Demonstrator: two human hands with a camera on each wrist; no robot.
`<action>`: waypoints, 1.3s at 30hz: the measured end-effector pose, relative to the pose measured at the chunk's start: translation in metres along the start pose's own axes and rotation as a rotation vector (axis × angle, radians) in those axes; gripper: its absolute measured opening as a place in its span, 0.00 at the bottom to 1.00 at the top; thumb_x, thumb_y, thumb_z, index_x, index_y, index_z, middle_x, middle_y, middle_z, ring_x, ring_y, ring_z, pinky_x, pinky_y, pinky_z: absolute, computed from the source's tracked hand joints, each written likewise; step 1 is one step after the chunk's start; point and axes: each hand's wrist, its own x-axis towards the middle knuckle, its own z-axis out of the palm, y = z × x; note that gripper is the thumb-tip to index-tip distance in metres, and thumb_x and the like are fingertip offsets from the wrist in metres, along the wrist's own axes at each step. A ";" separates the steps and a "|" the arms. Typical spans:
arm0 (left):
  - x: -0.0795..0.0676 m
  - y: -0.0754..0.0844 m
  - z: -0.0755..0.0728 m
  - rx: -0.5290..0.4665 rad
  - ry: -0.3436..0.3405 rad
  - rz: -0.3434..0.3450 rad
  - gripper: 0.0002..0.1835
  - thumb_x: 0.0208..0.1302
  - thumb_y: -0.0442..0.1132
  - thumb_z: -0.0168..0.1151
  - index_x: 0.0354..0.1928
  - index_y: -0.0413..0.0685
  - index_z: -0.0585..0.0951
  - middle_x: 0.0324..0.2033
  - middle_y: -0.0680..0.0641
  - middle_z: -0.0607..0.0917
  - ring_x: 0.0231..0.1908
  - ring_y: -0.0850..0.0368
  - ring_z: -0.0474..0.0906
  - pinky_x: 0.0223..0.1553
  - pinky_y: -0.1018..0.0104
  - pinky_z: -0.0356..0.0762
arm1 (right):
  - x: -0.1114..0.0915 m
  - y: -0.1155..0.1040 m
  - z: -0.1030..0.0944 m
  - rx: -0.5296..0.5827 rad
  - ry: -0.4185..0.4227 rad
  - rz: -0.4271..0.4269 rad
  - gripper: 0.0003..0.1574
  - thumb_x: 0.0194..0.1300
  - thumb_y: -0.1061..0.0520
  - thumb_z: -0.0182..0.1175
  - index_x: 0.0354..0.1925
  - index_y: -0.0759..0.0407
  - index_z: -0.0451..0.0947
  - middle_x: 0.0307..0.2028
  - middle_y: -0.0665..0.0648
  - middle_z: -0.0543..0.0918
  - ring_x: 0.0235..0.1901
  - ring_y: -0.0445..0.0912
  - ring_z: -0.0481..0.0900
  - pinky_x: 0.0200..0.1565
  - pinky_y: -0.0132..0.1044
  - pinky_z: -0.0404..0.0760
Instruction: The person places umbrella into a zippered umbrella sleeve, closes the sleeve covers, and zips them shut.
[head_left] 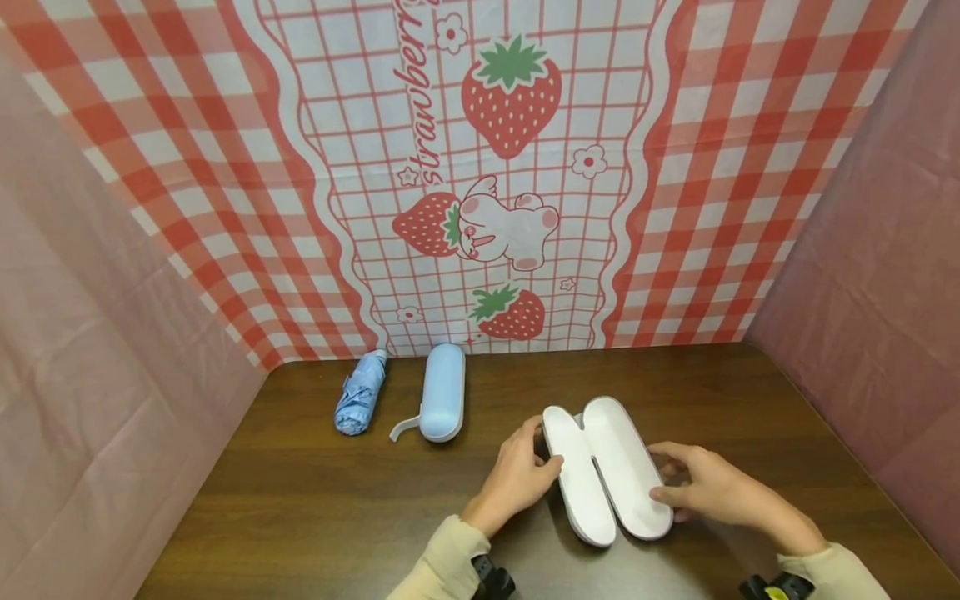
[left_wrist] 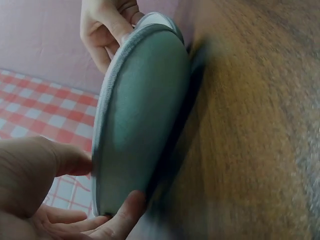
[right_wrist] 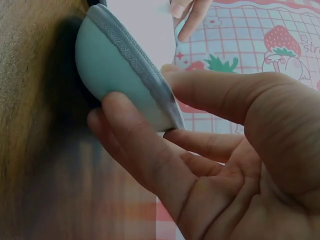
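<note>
Cream sleeves (head_left: 442, 557) and black wrist devices (head_left: 492, 577) at the near edge of a brown wooden table (head_left: 300, 500). Just beyond, right of centre, an open case (head_left: 626, 475), halves side by side, white lining facing up. Left hand (head_left: 516, 473) grasping the left half by its outer side, thumb at the rim, fingers round the outside. Right hand (head_left: 708, 485) gripping the right half in the same way, thumb just over the rim.

Step in hand, judging by the two grips: holding the case spread wide. Next move probably calling for even control of both halves, with fingertips clear of the gap between them.

Visible from the wrists but not from the head: pale green outer shell (left_wrist: 142, 95), and, in the right wrist view, zip teeth (right_wrist: 131, 52) along the grey edge. Beneath the shell in the left wrist view, dark shadow; cannot tell whether touching the table. Visible only from the head: both halves at full length.

Farther back, left of centre, a closed blue case (head_left: 443, 392) with a pale strap (head_left: 406, 426) at its near end; to its left, a folded blue umbrella (head_left: 362, 393). Behind everything, red-and-white checked cloth (head_left: 750, 167) with strawberries (head_left: 512, 104), flanked by pink curtains (head_left: 112, 333).
</note>
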 end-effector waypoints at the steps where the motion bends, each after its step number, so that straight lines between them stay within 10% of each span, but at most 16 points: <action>1: 0.000 0.000 -0.001 -0.002 0.001 0.001 0.34 0.64 0.36 0.68 0.69 0.32 0.70 0.58 0.33 0.81 0.31 0.65 0.80 0.33 0.74 0.79 | 0.000 -0.001 0.001 -0.002 -0.003 -0.002 0.47 0.68 0.57 0.69 0.68 0.85 0.58 0.44 0.67 0.83 0.33 0.48 0.86 0.29 0.38 0.87; 39: -0.018 -0.009 -0.035 0.014 0.003 -0.038 0.32 0.59 0.30 0.66 0.67 0.32 0.73 0.58 0.32 0.80 0.35 0.56 0.85 0.35 0.69 0.82 | 0.063 -0.027 0.028 0.042 0.170 -0.022 0.32 0.73 0.59 0.63 0.65 0.79 0.69 0.55 0.78 0.80 0.46 0.56 0.87 0.33 0.40 0.88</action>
